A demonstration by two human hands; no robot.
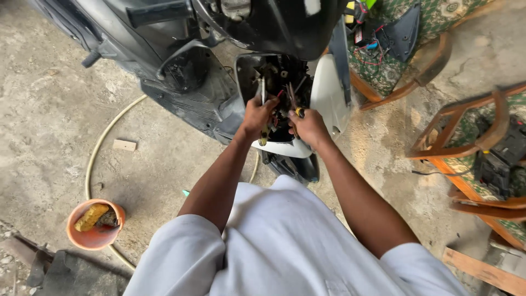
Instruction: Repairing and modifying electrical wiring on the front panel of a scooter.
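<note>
Both hands up at the open front of a scooter (219, 82), reaching into the cavity (279, 82) where the nose panel is off.

Left hand (256, 116) curled shut around a tool with a yellowish handle (264, 134); handle end poking out below the fist, a thin metal shaft (262, 90) rising above it into the cavity. Right hand (309, 127) just right of it, fingers closed on a second tool with a yellow-and-black grip (299, 112), its reddish shaft (291, 96) angled up and left among the wiring. Hands close side by side, knuckles nearly touching; cannot tell whether they actually meet.

White fairing (329, 93) on the right edge of the cavity, curving under the hands. Front wheel (298, 167) just near of that, between the forearms. Dark body panels and footboard stretching away to the far left.

On the concrete floor (49, 109): a pale hose (101, 148) looping from the scooter down the left side, a small wooden block (124, 144) beside it, an orange bowl (94, 223) at near left with a yellow sponge (91, 217) inside. Wooden chairs (460, 137) with green patterned cushions on the right, one at far right carrying a dark panel (402, 35) and loose coloured wires (368, 46).
</note>
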